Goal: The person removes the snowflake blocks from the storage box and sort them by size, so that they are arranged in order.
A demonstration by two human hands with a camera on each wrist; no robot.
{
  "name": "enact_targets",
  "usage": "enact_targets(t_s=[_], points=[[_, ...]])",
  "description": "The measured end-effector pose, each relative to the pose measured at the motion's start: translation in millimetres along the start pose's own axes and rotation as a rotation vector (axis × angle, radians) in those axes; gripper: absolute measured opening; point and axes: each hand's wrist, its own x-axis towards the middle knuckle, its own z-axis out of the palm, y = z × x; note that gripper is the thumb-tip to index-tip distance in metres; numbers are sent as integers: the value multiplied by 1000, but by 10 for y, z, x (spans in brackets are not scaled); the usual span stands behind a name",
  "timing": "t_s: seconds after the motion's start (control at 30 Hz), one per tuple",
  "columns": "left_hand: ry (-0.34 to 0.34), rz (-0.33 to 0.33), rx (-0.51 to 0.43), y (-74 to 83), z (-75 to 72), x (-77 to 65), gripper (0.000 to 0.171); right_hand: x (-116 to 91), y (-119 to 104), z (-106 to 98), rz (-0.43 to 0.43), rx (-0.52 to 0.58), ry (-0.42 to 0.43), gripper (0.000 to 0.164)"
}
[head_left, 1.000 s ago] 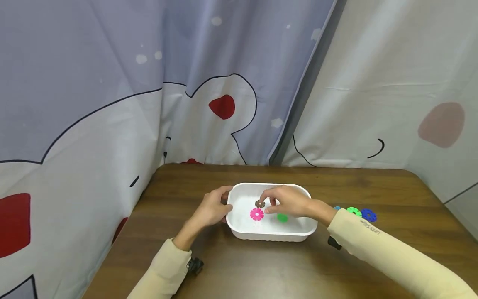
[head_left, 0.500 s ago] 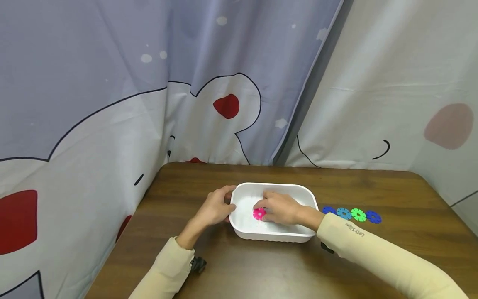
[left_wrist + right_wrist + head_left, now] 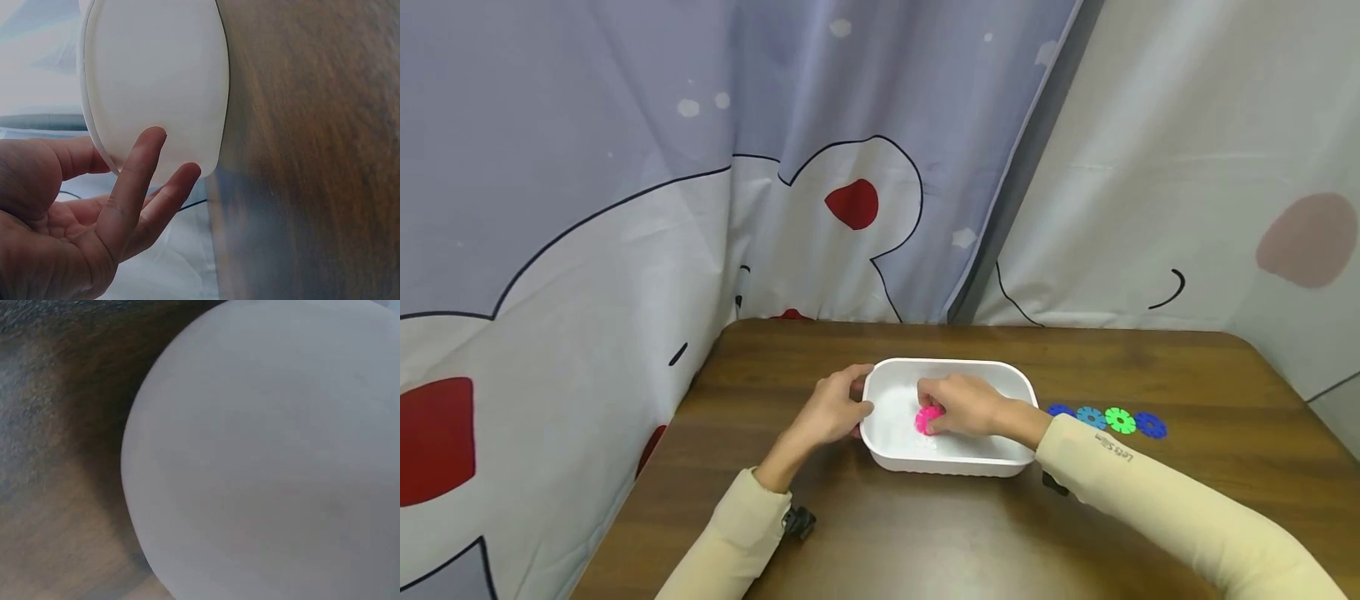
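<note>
A white tub (image 3: 951, 463) stands on the wooden table (image 3: 1112, 517). My left hand (image 3: 850, 402) holds its left end, thumb over the rim and fingers against the outer wall. The left wrist view shows those fingers (image 3: 140, 181) lying on the tub (image 3: 156, 81). Inside the tub, my right hand (image 3: 934, 410) pinches a pink flower-shaped disc (image 3: 925, 422), which is tilted up off the bottom. That hand hides the rest of the tub's bottom. In the right wrist view only the tub's wall (image 3: 269, 456) and the table (image 3: 56, 487) show.
A row of flat discs lies on the table right of the tub: blue (image 3: 1060, 410), light blue (image 3: 1091, 417), green (image 3: 1120, 420) and blue (image 3: 1152, 426). Printed curtains (image 3: 625, 208) hang close behind and to the left of the table.
My right hand, which held a brown disc above the tub, has gone down onto the pink disc and taken hold of it. The brown and green discs are now hidden. The left hand has stayed put.
</note>
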Motion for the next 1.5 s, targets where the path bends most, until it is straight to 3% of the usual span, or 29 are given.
enact_targets(t_s=[0.3, 0.67, 0.87, 1.5], points=[[-6, -4, 11, 19, 2, 17, 61, -117, 27, -181, 38, 171, 25, 19], [3, -31, 10, 23, -15, -8, 62, -313, 174, -410, 27, 386, 48, 23], [1, -22, -1, 22, 1, -6, 62, -467, 287, -503, 1, 408, 87, 23], [0, -26, -14, 32, 31, -13, 61, -1018, 602, -693, 123, 456, 125, 25]])
